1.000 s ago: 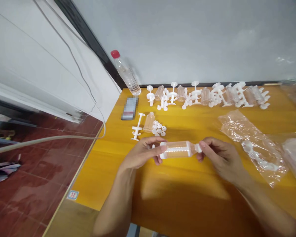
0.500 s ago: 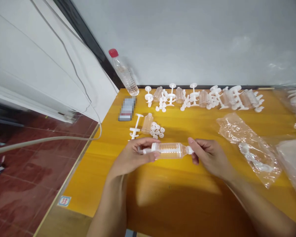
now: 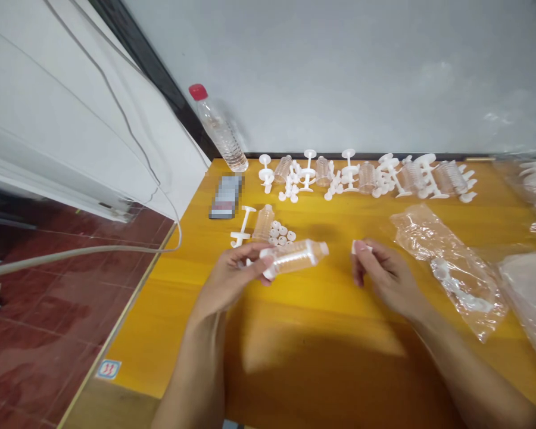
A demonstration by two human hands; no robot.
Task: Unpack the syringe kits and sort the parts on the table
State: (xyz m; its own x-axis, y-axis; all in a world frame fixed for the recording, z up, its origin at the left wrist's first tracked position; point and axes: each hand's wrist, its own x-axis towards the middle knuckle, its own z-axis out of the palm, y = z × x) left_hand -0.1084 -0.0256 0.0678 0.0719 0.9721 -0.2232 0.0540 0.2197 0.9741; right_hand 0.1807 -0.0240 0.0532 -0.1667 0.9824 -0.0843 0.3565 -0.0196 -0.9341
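Note:
Tilted slightly up to the right, a clear icing syringe [image 3: 297, 256] with a white cap and plunger is held at its capped end by my left hand [image 3: 239, 271]. Its narrow clear tip is bare. My right hand [image 3: 382, 271] is closed, pinching a small white nozzle [image 3: 360, 245] between thumb and fingers, apart from the syringe. Just behind my left hand lie a white plunger [image 3: 242, 226], a clear barrel [image 3: 263, 222] and a cluster of small white nozzles [image 3: 282, 232].
Along the wall stand several sets of white plungers [image 3: 309, 171], clear barrels [image 3: 367, 177] and small white parts. A red-capped water bottle [image 3: 221, 134] and phone [image 3: 226, 196] are at back left. Plastic bags [image 3: 446, 268] lie on the right of the yellow table [image 3: 321, 369].
The white nozzle has come off the syringe tip and stays in my right hand, which has moved away to the right. My left hand has tilted the syringe's tip upward.

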